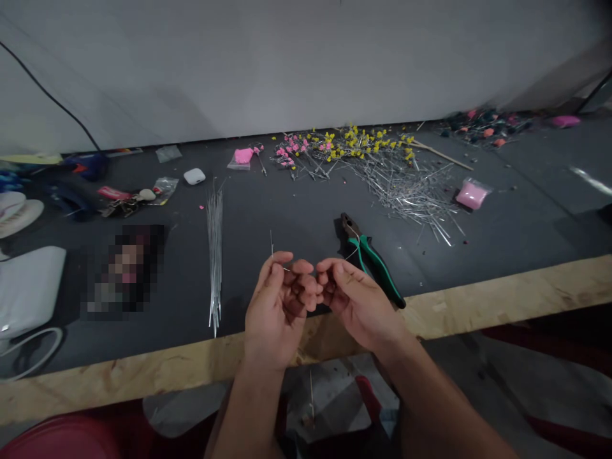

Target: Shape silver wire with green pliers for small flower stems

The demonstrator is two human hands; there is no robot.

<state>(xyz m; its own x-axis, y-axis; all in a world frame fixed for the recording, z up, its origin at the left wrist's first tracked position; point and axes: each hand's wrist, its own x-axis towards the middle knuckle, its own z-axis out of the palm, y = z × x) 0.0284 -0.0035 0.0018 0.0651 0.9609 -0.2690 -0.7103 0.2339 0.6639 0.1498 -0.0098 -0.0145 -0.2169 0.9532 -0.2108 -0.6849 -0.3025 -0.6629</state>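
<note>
Over the table's front edge, my left hand [280, 299] is closed, thumb against forefinger in a pinch on a thin metal wire [287, 269]. A short upright length of wire [271, 242] shows just beyond its fingertips. My right hand [358, 296] is closed beside it, fingertips nearly meeting those of the left. From the right fingertips a thin silvery wire [352, 252] curves up in front of the pliers; most of the grip is hidden by the fingers. The green-handled pliers [375, 264] lie just beyond my right hand.
A bundle of straight wires [215, 255] lies left. Behind are yellow flower-like pieces [356, 143] on stems, loose wires [406, 191] and a pink packet [473, 193]. Further left sit a white case [194, 176], keys [127, 203] and a white device [31, 290]. The table has a wooden front edge [143, 376].
</note>
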